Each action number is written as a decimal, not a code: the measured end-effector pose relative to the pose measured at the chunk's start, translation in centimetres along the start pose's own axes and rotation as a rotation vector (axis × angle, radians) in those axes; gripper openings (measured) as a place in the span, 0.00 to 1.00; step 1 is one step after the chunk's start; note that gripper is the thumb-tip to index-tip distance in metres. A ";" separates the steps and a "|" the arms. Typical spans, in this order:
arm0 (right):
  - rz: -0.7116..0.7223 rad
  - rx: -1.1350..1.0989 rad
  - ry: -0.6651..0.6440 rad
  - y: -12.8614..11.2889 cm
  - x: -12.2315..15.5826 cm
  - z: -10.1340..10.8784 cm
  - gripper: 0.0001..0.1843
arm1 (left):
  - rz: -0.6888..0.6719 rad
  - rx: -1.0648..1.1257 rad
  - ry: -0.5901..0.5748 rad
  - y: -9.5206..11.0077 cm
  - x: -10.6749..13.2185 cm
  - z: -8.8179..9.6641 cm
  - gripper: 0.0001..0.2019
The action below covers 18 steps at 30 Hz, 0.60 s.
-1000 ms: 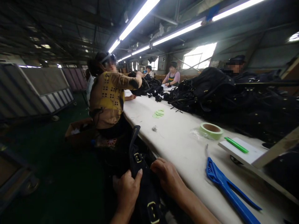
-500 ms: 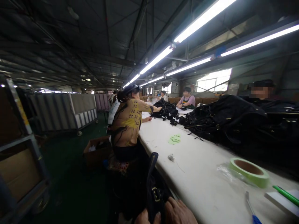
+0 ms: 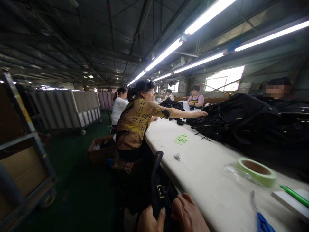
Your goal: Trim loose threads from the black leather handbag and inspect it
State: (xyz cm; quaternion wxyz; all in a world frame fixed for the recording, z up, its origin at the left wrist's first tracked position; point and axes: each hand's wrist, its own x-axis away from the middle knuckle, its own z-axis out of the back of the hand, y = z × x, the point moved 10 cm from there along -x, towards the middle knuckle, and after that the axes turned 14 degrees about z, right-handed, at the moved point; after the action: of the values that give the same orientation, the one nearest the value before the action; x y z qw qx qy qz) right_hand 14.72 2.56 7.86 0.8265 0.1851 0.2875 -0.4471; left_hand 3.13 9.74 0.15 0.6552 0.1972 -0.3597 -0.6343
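Brass buckles (image 3: 161, 191) are glinting on a black bag (image 3: 161, 206) as I am following the person's two hands from afar at bottom centre of the frame. The left hand (image 3: 151, 220) is closing on the bag with its thumb laid across it, and the right hand (image 3: 188, 214) is curling against the bag's other side. Both are holding it just off the near edge of the white worktop (image 3: 205, 174); the frame cuts off the lower part of the grip, so I cannot tell how firm it is. A stiff strap loop (image 3: 158, 161) is standing up from the bag. I am judging the bag the main worry: its smooth, heavy-looking body could slip toward the dark green floor (image 3: 72, 193) if either hand loosens. At lower right, a blue-handled tool (image 3: 264, 224) is lying near the right hand, where a careless sweep could knock it. A green tape roll (image 3: 257, 172) is lying flat on crinkled clear plastic film (image 3: 231, 170), and could roll if tipped onto its edge. Upper right, a co-worker's outstretched arm (image 3: 185, 113) is reaching toward a heap of black bags (image 3: 241, 119), whose metal-studded straps could snag.
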 end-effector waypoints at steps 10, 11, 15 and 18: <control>-0.479 -0.400 -0.110 1.5 1.4 -0.3 0.09 | 0.013 0.073 -0.058 1.2 1.5 1.3 0.18; -0.528 -0.451 -0.105 1.8 1.6 -0.2 0.09 | 0.015 0.069 -0.054 1.2 1.5 1.4 0.17; -0.583 -0.531 -0.025 2.9 1.6 0.8 0.08 | 0.034 0.079 -0.062 1.0 1.6 1.4 0.17; -0.516 -0.498 -0.012 3.1 0.6 1.2 0.07 | 0.020 0.074 -0.057 1.1 1.6 1.5 0.17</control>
State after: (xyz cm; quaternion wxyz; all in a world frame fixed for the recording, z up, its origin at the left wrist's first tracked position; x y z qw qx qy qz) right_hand 18.00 3.13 8.55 0.7080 -0.1032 0.4199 -0.5583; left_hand 2.74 8.61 2.26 0.6433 0.1997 -0.4032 -0.6195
